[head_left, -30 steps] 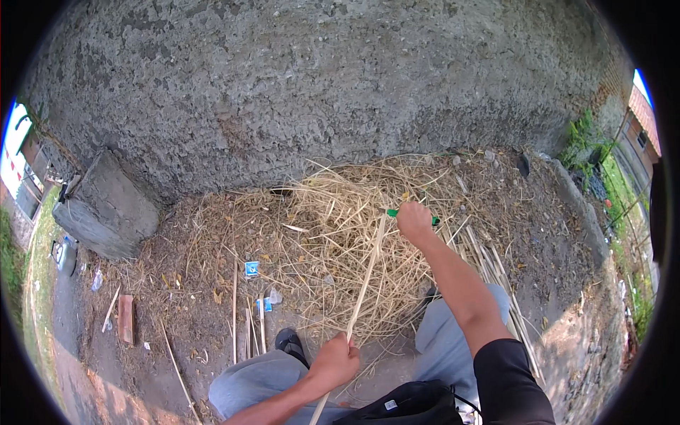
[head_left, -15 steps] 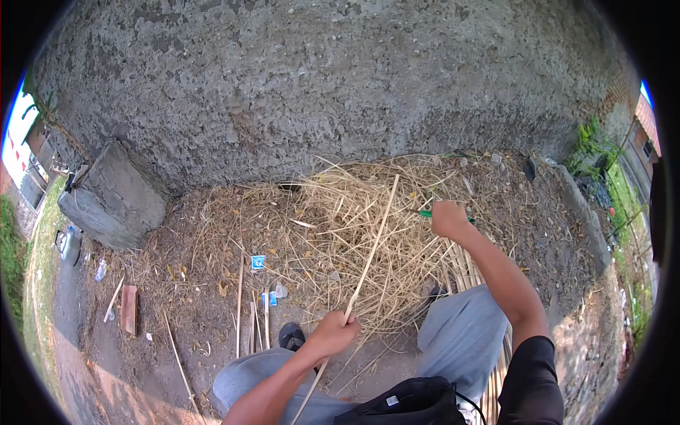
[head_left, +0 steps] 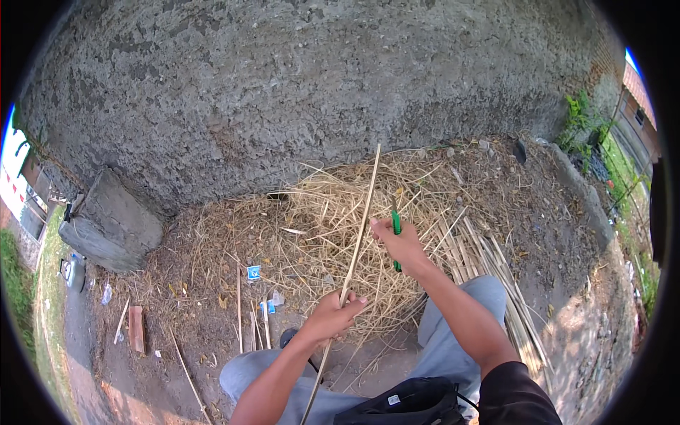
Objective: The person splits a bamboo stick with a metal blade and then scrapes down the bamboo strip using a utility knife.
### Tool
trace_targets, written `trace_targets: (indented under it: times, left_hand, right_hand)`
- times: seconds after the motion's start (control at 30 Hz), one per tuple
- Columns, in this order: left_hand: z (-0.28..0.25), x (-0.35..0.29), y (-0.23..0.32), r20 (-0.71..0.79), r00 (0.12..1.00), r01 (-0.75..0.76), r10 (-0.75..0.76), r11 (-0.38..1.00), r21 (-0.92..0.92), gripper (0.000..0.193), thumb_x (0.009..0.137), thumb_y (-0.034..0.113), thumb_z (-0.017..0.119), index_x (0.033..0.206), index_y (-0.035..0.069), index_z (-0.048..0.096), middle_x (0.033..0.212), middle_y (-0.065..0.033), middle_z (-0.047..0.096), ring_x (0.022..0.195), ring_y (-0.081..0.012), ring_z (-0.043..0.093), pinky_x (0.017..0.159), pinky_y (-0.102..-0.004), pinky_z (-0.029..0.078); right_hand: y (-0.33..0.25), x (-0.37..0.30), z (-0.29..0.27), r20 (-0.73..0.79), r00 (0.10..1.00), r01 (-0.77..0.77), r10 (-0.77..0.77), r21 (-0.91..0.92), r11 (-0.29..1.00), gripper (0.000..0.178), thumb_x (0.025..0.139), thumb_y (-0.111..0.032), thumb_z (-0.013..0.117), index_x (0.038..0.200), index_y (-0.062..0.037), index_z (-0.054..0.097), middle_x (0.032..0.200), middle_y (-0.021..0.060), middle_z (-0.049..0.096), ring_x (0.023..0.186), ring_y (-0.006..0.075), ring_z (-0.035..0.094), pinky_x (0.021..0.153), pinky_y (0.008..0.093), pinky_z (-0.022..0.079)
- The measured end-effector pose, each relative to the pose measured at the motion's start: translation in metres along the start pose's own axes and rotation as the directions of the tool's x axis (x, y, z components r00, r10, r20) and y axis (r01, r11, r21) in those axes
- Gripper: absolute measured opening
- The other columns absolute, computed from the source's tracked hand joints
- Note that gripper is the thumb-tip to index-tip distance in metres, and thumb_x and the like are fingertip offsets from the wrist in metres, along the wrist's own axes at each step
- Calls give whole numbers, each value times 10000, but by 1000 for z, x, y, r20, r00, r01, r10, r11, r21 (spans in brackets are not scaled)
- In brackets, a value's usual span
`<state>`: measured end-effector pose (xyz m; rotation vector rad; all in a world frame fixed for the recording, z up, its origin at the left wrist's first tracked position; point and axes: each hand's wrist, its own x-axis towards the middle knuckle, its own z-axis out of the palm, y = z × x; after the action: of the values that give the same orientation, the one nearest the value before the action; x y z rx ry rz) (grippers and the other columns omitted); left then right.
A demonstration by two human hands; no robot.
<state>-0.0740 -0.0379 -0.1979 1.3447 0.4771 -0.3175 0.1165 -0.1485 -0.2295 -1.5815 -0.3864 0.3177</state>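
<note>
A long, pale bamboo strip (head_left: 364, 219) slants up from my lap toward the wall. My left hand (head_left: 330, 319) is closed around its lower part, with the thumb pointing to the right. In my right hand (head_left: 402, 248) is a green-handled knife (head_left: 396, 224), held upright just right of the strip. Its thin blade points up and is hard to make out. The thumb and forefinger of that hand are close to the strip; whether they touch it I cannot tell. Below both hands spreads a heap of straw-coloured shavings (head_left: 333, 212).
A rough grey wall (head_left: 304, 92) rises behind the heap. Several split bamboo strips (head_left: 520, 304) lie beside my right leg, and a few more sticks (head_left: 239, 304) lie left of the heap. A concrete block (head_left: 117, 219), a reddish brick (head_left: 137, 331) and a blue wrapper (head_left: 253, 273) are on the left.
My right hand has come left and slightly down, close to the strip, and the knife has turned from sideways to upright. The strip now stands a little steeper, still in my left hand.
</note>
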Motion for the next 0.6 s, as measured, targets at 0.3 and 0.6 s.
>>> trace_targets:
  times: [0.3,0.6]
  left_hand:
    - [-19,0,8,279,959,127,-47,952,-278,245,1009,335,466,905,118,419,549,75,278,404,-23,238,328,-186,187]
    - [-11,1,0,245,969,50,19,961,-272,271,1026,372,387,949,113,414,571,52,301,415,-46,294,349,-196,287]
  right_hand:
    - [-26,0,10,270,945,-282,187,373,884,354,852,-377,720,796,-40,629,524,-56,406,408,48,311,401,246,220]
    - [-29,-3,12,106,971,-233,213,243,942,255,795,-216,784,798,-16,625,529,-34,464,400,55,373,390,231,256]
